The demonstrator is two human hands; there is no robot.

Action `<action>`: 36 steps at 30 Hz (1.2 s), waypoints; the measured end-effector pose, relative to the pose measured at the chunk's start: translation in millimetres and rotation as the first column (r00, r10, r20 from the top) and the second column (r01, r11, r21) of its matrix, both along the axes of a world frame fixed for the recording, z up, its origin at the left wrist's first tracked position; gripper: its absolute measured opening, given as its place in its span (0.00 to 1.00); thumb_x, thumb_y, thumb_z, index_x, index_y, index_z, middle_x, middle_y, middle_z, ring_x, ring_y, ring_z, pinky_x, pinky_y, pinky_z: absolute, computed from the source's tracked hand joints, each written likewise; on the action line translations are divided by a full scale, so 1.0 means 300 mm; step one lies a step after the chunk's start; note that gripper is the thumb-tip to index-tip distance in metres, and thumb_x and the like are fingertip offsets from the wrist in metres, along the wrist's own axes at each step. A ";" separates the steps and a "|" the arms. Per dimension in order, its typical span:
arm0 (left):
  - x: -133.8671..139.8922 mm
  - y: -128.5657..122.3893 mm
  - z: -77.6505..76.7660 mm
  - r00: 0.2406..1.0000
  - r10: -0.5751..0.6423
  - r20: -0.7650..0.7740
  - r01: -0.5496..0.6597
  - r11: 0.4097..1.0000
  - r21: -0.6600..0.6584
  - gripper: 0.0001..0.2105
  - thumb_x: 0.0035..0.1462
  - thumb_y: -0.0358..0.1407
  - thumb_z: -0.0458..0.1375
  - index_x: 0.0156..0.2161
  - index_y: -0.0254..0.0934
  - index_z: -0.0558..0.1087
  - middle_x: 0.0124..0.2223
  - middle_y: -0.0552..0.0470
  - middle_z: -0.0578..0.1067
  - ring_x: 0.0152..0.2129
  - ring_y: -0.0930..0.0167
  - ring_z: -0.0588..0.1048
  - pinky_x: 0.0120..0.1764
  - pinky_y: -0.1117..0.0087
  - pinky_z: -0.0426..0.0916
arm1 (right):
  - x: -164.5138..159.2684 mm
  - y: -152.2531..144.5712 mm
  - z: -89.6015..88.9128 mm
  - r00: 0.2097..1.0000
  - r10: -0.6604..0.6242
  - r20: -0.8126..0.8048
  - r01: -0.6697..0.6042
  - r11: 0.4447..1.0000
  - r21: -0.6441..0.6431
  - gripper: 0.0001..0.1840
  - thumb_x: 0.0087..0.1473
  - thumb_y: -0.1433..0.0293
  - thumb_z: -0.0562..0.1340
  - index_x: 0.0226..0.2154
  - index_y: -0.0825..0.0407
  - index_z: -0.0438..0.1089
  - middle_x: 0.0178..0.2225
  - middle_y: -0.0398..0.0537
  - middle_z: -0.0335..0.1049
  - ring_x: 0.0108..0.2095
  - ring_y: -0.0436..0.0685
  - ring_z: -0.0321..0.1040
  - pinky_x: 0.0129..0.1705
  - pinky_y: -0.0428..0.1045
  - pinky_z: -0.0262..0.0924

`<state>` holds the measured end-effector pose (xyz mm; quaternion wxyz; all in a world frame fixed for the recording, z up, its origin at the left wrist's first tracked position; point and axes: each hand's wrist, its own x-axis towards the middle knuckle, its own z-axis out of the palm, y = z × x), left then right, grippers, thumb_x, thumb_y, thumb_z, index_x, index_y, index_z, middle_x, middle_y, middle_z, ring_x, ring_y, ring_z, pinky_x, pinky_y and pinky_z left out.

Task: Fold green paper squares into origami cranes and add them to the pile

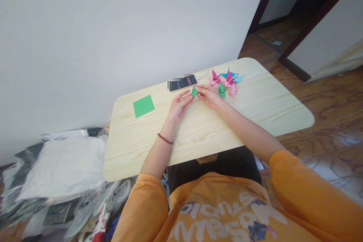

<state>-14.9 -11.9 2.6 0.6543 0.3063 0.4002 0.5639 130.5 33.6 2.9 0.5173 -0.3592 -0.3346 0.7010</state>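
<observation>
A small folded piece of green origami paper [194, 91] is pinched between my two hands above the middle of the table. My left hand [180, 105] grips its left side, thumb and fingers closed on the edge. From the right, my right hand [208, 95] holds the upper right part of the fold between thumb and fingertips. Close beyond my right hand lies a cluster of folded paper cranes [227, 79] in pink, magenta, blue and green. A flat green paper square [143, 106] rests on the table to the left of my left hand.
A phone [183, 82] with a lit screen and a white cable lies near the table's back edge, just beyond my hands. The pale wooden table [136, 143] stands against a white wall. Plastic-wrapped bags [65, 166] are piled on the floor at the left.
</observation>
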 end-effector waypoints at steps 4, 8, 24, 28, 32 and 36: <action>0.007 0.004 -0.016 1.000 0.026 0.014 -0.026 0.999 -0.021 0.14 0.40 0.27 0.71 0.35 0.34 0.76 0.33 0.51 0.81 0.42 0.67 0.79 0.55 0.61 0.68 | -0.008 -0.012 0.005 0.999 0.039 -0.012 -0.040 0.998 -0.050 0.08 0.39 0.73 0.72 0.24 0.54 0.73 0.23 0.39 0.70 0.22 0.42 0.60 0.23 0.40 0.54; 0.007 0.008 -0.026 0.999 0.016 0.028 -0.015 1.000 -0.025 0.14 0.38 0.27 0.71 0.33 0.34 0.76 0.32 0.52 0.80 0.36 0.69 0.80 0.52 0.64 0.70 | -0.008 -0.016 0.006 0.996 0.062 -0.064 -0.067 0.994 -0.082 0.07 0.40 0.74 0.71 0.24 0.55 0.74 0.22 0.39 0.69 0.21 0.41 0.59 0.22 0.38 0.54; 0.011 0.006 -0.026 0.978 0.165 -0.130 -0.152 0.982 0.108 0.25 0.28 0.41 0.75 0.35 0.36 0.76 0.31 0.50 0.81 0.32 0.67 0.80 0.45 0.62 0.72 | -0.019 -0.023 -0.015 0.987 0.019 0.159 -0.048 0.982 0.184 0.18 0.35 0.60 0.73 0.28 0.53 0.72 0.23 0.42 0.70 0.22 0.46 0.61 0.24 0.45 0.56; 0.016 0.004 -0.025 0.966 0.208 -0.155 -0.194 0.976 0.097 0.25 0.27 0.43 0.75 0.34 0.35 0.76 0.29 0.50 0.80 0.29 0.69 0.79 0.43 0.63 0.72 | -0.015 -0.023 -0.014 0.904 -0.234 0.359 0.065 0.903 0.424 0.15 0.38 0.61 0.71 0.28 0.52 0.71 0.30 0.44 0.71 0.28 0.50 0.65 0.27 0.46 0.58; 0.010 0.006 -0.026 0.953 0.262 -0.152 -0.249 0.963 0.099 0.24 0.28 0.42 0.75 0.34 0.35 0.76 0.29 0.51 0.80 0.28 0.71 0.78 0.42 0.65 0.72 | -0.016 -0.022 -0.018 0.855 -0.262 0.447 -0.013 0.851 0.524 0.12 0.43 0.61 0.69 0.26 0.53 0.74 0.30 0.46 0.73 0.31 0.52 0.67 0.33 0.48 0.61; -0.003 0.012 -0.029 0.940 0.305 -0.151 -0.289 0.950 0.122 0.22 0.31 0.40 0.74 0.34 0.35 0.76 0.29 0.51 0.80 0.28 0.71 0.78 0.41 0.66 0.72 | -0.024 -0.030 -0.013 0.903 -0.100 0.418 -0.102 0.895 0.434 0.15 0.43 0.57 0.69 0.29 0.52 0.76 0.30 0.47 0.75 0.33 0.53 0.70 0.36 0.49 0.63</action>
